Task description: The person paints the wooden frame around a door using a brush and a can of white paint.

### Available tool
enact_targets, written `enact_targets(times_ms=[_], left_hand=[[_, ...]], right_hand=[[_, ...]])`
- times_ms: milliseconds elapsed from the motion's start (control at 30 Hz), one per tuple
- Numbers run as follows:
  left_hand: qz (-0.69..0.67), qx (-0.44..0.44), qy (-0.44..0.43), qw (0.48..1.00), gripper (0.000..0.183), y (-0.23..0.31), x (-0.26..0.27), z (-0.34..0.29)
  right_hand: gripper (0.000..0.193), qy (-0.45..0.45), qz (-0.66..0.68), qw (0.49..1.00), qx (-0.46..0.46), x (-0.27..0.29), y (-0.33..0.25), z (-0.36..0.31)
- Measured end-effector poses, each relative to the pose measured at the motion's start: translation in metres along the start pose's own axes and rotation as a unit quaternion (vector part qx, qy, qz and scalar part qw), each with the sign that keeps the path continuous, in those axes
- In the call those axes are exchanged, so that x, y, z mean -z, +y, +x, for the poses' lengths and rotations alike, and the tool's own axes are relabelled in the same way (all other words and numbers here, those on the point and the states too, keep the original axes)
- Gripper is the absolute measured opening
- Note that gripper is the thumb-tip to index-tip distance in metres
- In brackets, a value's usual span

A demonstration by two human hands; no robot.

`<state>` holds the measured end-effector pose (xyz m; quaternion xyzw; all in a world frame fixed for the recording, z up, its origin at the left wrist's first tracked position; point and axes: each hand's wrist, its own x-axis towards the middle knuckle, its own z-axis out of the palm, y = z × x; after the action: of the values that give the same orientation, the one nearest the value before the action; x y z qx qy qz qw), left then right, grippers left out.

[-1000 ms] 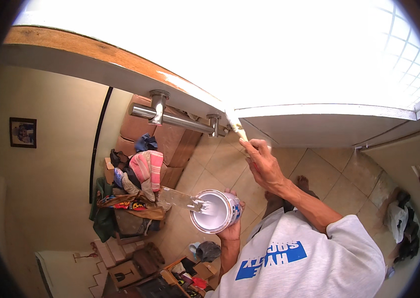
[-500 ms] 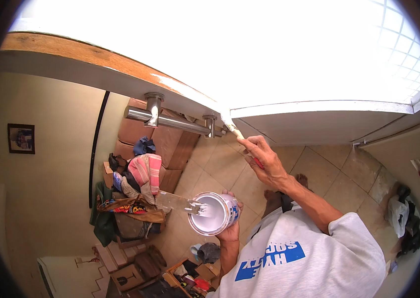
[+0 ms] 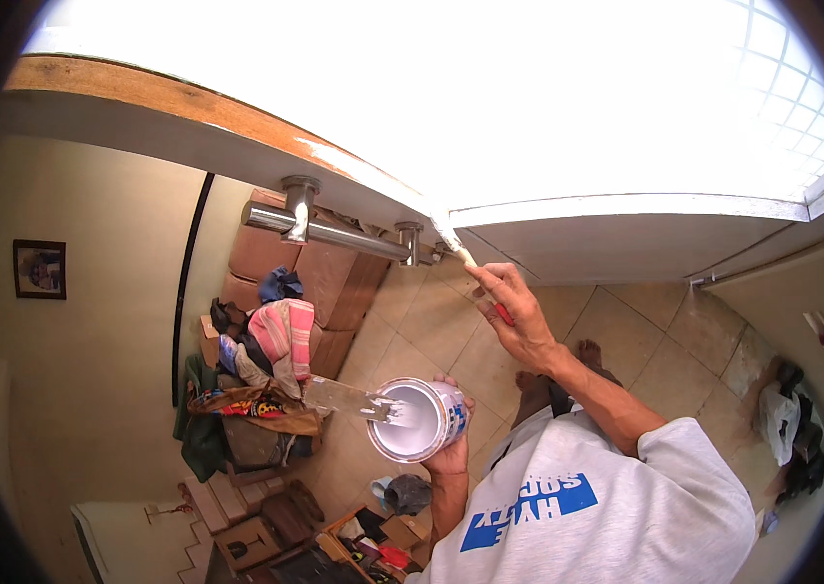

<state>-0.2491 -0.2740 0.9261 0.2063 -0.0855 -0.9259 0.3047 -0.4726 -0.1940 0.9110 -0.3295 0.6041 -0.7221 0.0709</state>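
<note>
My right hand [image 3: 519, 319] is closed around a paintbrush [image 3: 467, 257] with a pale handle and some red in the grip. White-coated bristles touch the top edge of the door [image 3: 154, 95] near its right end. That edge is bare orange-brown wood at the left and white toward the brush. Lower down, my left hand [image 3: 455, 450] grips a paint can [image 3: 457, 413] from its right side and underneath. The can is tilted, showing white paint inside. A flat, paint-smeared stirring stick [image 3: 339, 396] leans out over its left rim.
A steel pull bar [image 3: 353, 240] sticks out from the door just left of the brush. A white ledge [image 3: 626, 206] continues to the right. Below are a brown sofa [image 3: 334, 287] with piled clothes [image 3: 283, 336], an open box of odds and ends [image 3: 373, 545], and a tiled floor [image 3: 626, 326].
The brush and my right hand have shifted very slightly up, bristles still on the edge. The can stays in my left hand, almost unmoved.
</note>
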Motion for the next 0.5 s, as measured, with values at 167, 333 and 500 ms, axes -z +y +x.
enact_targets(times_ms=[167, 333, 500], left_hand=[[-0.011, 0.008, -0.001, 1.0, 0.06, 0.001, 0.002, 0.0], [-0.008, 0.012, -0.002, 1.0, 0.06, 0.001, 0.003, 0.0], [0.0, 0.011, 0.004, 1.0, 0.06, 0.0, 0.001, -0.001]], right_hand=[[0.057, -0.026, 0.086, 0.994, -0.069, 0.014, 0.004, 0.006], [0.048, -0.048, 0.1, 0.987, -0.114, 0.038, -0.007, 0.017], [0.047, -0.091, 0.134, 0.974, -0.162, 0.055, -0.011, 0.027]])
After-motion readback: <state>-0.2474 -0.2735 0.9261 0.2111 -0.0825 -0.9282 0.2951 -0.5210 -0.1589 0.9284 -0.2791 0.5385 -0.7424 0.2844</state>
